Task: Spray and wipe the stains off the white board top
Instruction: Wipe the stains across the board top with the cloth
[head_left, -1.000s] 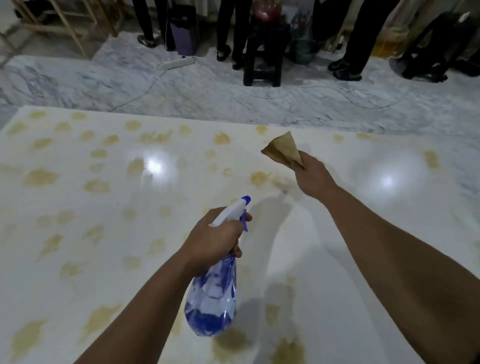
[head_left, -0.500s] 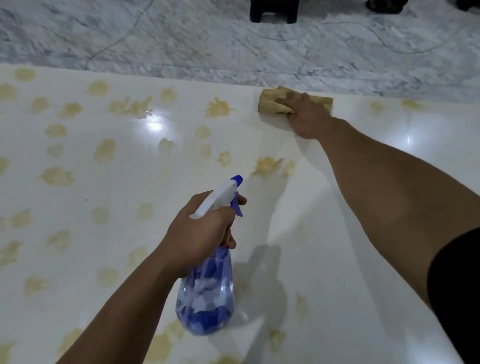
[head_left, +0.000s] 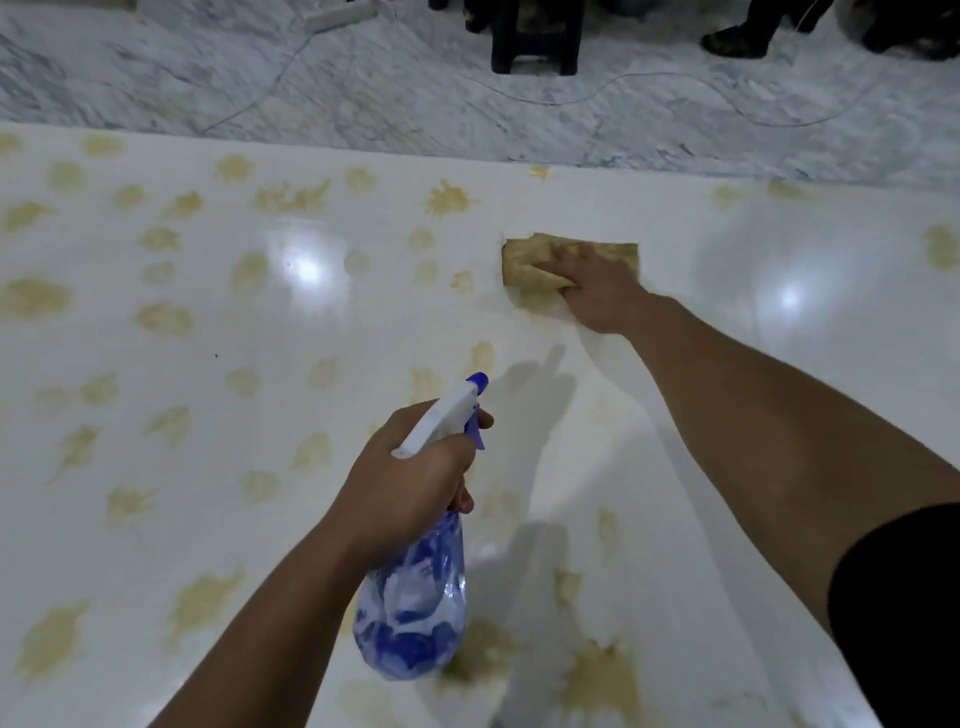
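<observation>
The white board top (head_left: 727, 322) fills most of the view and carries several yellow-brown stains (head_left: 447, 200), mostly on its left half. My right hand (head_left: 602, 291) presses a folded tan cloth (head_left: 530, 260) flat on the board toward the far side. My left hand (head_left: 410, 488) grips a clear spray bottle (head_left: 415, 613) with blue liquid by its neck, a finger on the blue trigger. Its white nozzle (head_left: 447, 410) points away from me, above the board. Larger stains (head_left: 602, 680) lie near the bottom edge.
Beyond the board's far edge lies a grey marble floor (head_left: 363, 88) with a thin cable (head_left: 675, 98) and a power strip (head_left: 337, 13). A dark stool (head_left: 535, 36) and standing people's shoes (head_left: 737, 39) are at the top.
My right hand brought the cloth down from the air onto the board, then slid it back toward me from the far edge. The left hand kept holding the bottle.
</observation>
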